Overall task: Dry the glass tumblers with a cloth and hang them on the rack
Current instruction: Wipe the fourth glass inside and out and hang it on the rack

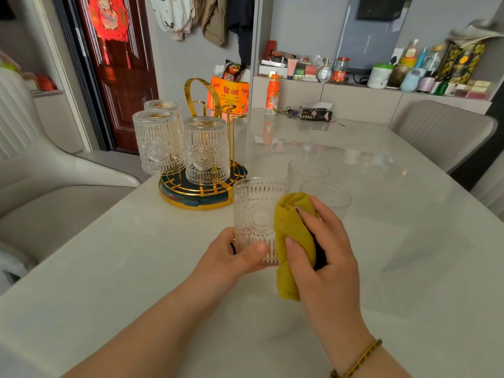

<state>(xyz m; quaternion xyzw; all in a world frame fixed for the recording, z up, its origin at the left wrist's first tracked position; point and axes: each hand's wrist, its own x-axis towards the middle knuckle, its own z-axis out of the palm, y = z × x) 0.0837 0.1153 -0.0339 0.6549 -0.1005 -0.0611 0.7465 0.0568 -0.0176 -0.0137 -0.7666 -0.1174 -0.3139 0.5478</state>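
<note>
My left hand [240, 252] grips tumbler [257, 219] upright at frame centre, steadying it; right hand [321, 249] presses cloth [289, 236] on its side to dry it.

"PINO" is read in pale caps on the dark tissue pack [315, 115]. Two large red Chinese chars are printed on the orange box [230, 95]; exact chars can't be made out, and the smaller lines beneath are blurred. Label on the orange bottle [272, 96] is illegible. Print on the white jar [379, 75] and the black-and-gold box [461, 60] is too small to be read.
</note>
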